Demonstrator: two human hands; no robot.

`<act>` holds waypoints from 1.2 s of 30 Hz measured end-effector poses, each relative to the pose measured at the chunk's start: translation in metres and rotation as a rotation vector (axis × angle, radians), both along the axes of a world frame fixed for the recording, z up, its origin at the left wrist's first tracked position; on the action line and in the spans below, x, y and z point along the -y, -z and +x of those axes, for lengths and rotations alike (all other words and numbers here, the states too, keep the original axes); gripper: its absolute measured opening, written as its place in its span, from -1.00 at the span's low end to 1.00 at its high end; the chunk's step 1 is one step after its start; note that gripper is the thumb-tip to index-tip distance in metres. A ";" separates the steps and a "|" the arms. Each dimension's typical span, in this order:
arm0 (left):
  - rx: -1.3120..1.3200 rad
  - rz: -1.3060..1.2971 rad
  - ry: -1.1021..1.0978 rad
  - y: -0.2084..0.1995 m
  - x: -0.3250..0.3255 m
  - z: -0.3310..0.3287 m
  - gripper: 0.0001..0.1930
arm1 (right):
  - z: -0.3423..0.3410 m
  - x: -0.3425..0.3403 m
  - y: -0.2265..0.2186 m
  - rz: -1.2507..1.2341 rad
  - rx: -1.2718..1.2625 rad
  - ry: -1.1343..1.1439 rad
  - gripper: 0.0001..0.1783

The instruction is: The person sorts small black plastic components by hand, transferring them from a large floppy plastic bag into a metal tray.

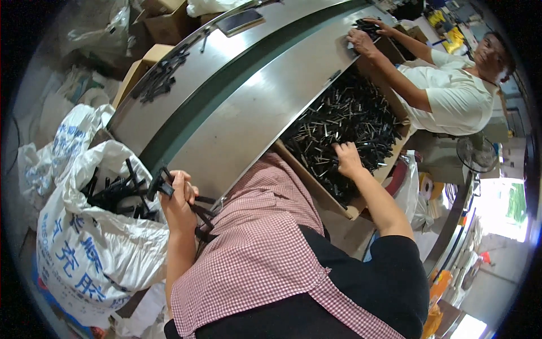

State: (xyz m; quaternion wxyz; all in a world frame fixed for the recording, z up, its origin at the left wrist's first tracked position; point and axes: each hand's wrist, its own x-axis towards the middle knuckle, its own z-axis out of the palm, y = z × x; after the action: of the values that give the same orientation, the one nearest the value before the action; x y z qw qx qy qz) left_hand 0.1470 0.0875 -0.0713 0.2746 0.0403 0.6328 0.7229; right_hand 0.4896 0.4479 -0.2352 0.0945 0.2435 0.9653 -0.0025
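My left hand (179, 199) is closed around several long black plastic parts (203, 213), which stick out on both sides of the fist. It hovers beside the mouth of a white woven sack (138, 248) with more black parts (116, 192) inside. On the other side, my right hand (347, 159) reaches into a cardboard box (309, 179) heaped with small black pieces (333, 113), some showing shiny metal-like ends. The right fingers are curled down onto the heap, and their tips are partly hidden, so any piece in them cannot be made out.
A metal worktable (248, 107) with a green belt (192, 107) runs before me. Black parts (164, 76) and a phone-like flat device (240, 21) lie on its far side. At right, another person (451, 96) handles black pieces at the table. A fan (477, 151) stands behind.
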 end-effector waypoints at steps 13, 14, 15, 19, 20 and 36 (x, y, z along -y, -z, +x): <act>0.007 0.041 -0.057 0.003 0.010 -0.001 -0.81 | -0.002 0.006 0.001 0.051 -0.103 -0.020 -0.43; 0.012 0.039 -0.056 0.002 0.009 -0.001 -0.81 | -0.004 0.003 0.001 0.064 -0.120 0.000 -0.44; -0.006 0.029 -0.051 -0.001 0.008 -0.002 -0.81 | -0.005 0.000 -0.001 0.038 -0.157 0.072 -0.44; -0.023 0.036 -0.056 0.000 0.010 -0.005 -0.81 | -0.016 -0.008 -0.029 -0.024 -0.255 0.143 -0.39; -0.022 0.041 -0.065 -0.002 0.009 -0.006 -0.82 | -0.018 -0.009 -0.033 -0.031 -0.298 0.141 -0.38; -0.149 0.169 -0.263 -0.037 0.037 -0.044 -0.82 | -0.236 0.096 -0.196 -0.133 -0.532 -0.540 -0.39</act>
State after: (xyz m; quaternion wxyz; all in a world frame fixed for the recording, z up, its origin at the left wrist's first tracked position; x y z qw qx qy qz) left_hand 0.1030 0.0506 -0.0345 0.1256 0.0335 0.5881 0.7983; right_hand 0.2540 0.3521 -0.0391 -0.1462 -0.0355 0.9832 -0.1031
